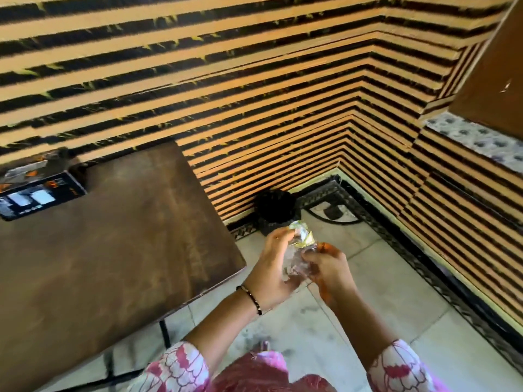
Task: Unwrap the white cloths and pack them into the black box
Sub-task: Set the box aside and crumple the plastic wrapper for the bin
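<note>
My left hand [271, 267] and my right hand [329, 267] together grip a crumpled clear plastic wrapper [297, 250] with a yellow-green printed top, held over the floor to the right of the table. Whether a white cloth is still inside the wrapper is too blurred to tell. The black box [39, 193] lies on the brown table [113, 250] at its far left, its printed side facing up. Behind the box something with clear plastic and orange marks [28, 168] lies on the table.
A black bin [276, 206] stands on the tiled floor by the striped wall, just beyond my hands. A dark cable [334, 216] runs along the floor near the corner. A wooden door [492, 66] is at the upper right.
</note>
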A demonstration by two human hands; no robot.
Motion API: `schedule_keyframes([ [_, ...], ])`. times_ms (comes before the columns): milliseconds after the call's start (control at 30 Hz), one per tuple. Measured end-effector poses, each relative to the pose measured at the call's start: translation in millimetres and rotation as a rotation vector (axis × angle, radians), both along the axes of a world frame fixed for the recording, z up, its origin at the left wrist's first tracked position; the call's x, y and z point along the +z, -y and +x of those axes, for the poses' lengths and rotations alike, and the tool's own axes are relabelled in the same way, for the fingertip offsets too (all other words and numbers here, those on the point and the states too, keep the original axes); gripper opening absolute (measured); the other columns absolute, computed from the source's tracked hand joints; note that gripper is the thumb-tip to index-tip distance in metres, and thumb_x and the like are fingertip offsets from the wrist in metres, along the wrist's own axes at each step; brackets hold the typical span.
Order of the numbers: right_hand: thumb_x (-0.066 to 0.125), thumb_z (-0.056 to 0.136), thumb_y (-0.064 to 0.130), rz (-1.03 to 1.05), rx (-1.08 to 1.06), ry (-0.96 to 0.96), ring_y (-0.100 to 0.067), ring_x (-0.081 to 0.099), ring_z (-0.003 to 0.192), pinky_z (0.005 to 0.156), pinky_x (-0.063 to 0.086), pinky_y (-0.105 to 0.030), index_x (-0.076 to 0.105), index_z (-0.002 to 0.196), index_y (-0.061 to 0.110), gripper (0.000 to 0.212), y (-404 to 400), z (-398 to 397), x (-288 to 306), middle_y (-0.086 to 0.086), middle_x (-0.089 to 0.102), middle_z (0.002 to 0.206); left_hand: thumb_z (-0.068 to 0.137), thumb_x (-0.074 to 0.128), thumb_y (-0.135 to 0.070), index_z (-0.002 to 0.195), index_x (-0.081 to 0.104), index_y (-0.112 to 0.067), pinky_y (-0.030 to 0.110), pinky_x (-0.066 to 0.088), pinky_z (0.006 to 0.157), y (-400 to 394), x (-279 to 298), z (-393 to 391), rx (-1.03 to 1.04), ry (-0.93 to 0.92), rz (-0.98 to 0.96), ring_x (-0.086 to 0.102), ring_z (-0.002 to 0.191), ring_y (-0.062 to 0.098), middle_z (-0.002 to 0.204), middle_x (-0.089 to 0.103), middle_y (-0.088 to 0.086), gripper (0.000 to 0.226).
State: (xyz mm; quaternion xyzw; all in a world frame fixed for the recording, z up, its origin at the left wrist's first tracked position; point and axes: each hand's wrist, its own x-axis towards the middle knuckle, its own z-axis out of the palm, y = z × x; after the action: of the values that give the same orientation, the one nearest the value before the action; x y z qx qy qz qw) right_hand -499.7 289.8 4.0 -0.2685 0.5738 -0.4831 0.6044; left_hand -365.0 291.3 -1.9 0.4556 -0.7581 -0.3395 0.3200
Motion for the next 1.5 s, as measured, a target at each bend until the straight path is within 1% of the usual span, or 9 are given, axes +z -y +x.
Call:
schedule_keyframes([
  [167, 0.065, 0.08, 0.014, -0.11, 0.144, -0.177, -0.02, 0.055, 0.077, 0.069, 0.042, -0.03, 0.063, 0.083, 0.011, 0.005, 42, -29, -5, -0.006, 0.063, 0.08, 0.072, 0.072, -0.001, 0.117, 0.05, -0.02, 0.003, 0.041, 0.079, 63, -10, -14, 0.163, -0.155, 0.083, 0.053, 0.097, -0.012, 0.113, 0.054, -0.005, 0.054],
  [233, 0.068, 0.074, 0.02, -0.154, 0.212, -0.167, -0.011, 0.059, 0.078, 0.069, 0.047, -0.023, 0.061, 0.099, 0.011, 0.028, 71, -43, -8, 0.0, 0.064, 0.088, 0.072, 0.073, -0.002, 0.111, 0.051, -0.027, 0.003, 0.042, 0.075, 92, -15, -15, 0.189, -0.211, 0.152, 0.056, 0.09, -0.015, 0.107, 0.062, -0.003, 0.051],
  [333, 0.066, 0.08, 0.0, -0.264, 0.402, -0.228, -0.006, 0.061, 0.092, 0.077, 0.054, -0.019, 0.051, 0.119, 0.02, 0.046, 120, -60, -12, 0.004, 0.06, 0.109, 0.075, 0.073, -0.011, 0.111, 0.052, -0.026, 0.002, 0.042, 0.074, 136, -21, -18, 0.187, -0.207, 0.24, 0.059, 0.087, -0.008, 0.1, 0.064, -0.006, 0.044],
  [467, 0.072, 0.077, 0.012, -0.328, 0.652, -0.534, -0.008, 0.057, 0.109, 0.087, 0.055, -0.027, 0.042, 0.13, 0.029, 0.063, 190, -68, -29, 0.002, 0.055, 0.123, 0.077, 0.072, -0.015, 0.114, 0.049, -0.028, 0.016, 0.047, 0.088, 193, -38, -21, 0.229, -0.263, 0.378, 0.061, 0.101, 0.006, 0.108, 0.064, -0.004, 0.045],
  [633, 0.077, 0.071, 0.012, -0.312, 0.628, -0.678, -0.012, 0.06, 0.104, 0.081, 0.057, -0.032, 0.045, 0.122, 0.034, 0.064, 257, -65, -47, 0.007, 0.057, 0.119, 0.075, 0.074, -0.014, 0.11, 0.055, -0.024, 0.008, 0.042, 0.085, 252, -51, -23, 0.218, -0.198, 0.405, 0.057, 0.098, 0.007, 0.105, 0.061, -0.007, 0.041],
  [800, 0.077, 0.072, 0.014, -0.298, 0.629, -0.704, -0.011, 0.064, 0.088, 0.068, 0.049, -0.01, 0.053, 0.101, 0.033, 0.042, 310, -66, -65, 0.007, 0.065, 0.102, 0.073, 0.069, -0.025, 0.119, 0.049, -0.02, 0.022, 0.046, 0.09, 299, -73, -35, 0.238, -0.157, 0.425, 0.057, 0.103, 0.01, 0.113, 0.059, -0.002, 0.05],
  [1000, 0.07, 0.074, 0.002, -0.248, 0.644, -0.749, -0.015, 0.064, 0.082, 0.062, 0.044, -0.004, 0.056, 0.088, 0.027, 0.032, 397, -90, -104, 0.003, 0.065, 0.088, 0.081, 0.064, 0.0, 0.123, 0.041, -0.016, 0.025, 0.05, 0.085, 352, -98, -50, 0.488, -0.324, 0.611, 0.05, 0.099, 0.011, 0.118, 0.045, 0.004, 0.05],
  [1200, 0.075, 0.072, 0.005, -0.256, 0.718, -0.904, -0.023, 0.059, 0.077, 0.065, 0.038, -0.007, 0.06, 0.088, 0.007, 0.023, 494, -133, -165, -0.003, 0.061, 0.086, 0.083, 0.064, -0.016, 0.136, 0.03, -0.002, 0.038, 0.043, 0.098, 407, -170, -62, 0.769, 0.042, 0.711, 0.05, 0.117, 0.032, 0.133, 0.046, 0.017, 0.064],
  [1500, 0.066, 0.077, 0.007, -0.134, 0.858, -1.019, -0.026, 0.058, 0.081, 0.062, 0.045, -0.033, 0.052, 0.087, 0.011, 0.018, 583, -114, -336, -0.002, 0.059, 0.087, 0.077, 0.017, -0.059, 0.145, 0.013, -0.008, 0.038, 0.015, 0.116, 464, -341, -53, 0.497, 0.564, 0.894, 0.017, 0.142, 0.026, 0.154, 0.018, 0.011, 0.085],
])
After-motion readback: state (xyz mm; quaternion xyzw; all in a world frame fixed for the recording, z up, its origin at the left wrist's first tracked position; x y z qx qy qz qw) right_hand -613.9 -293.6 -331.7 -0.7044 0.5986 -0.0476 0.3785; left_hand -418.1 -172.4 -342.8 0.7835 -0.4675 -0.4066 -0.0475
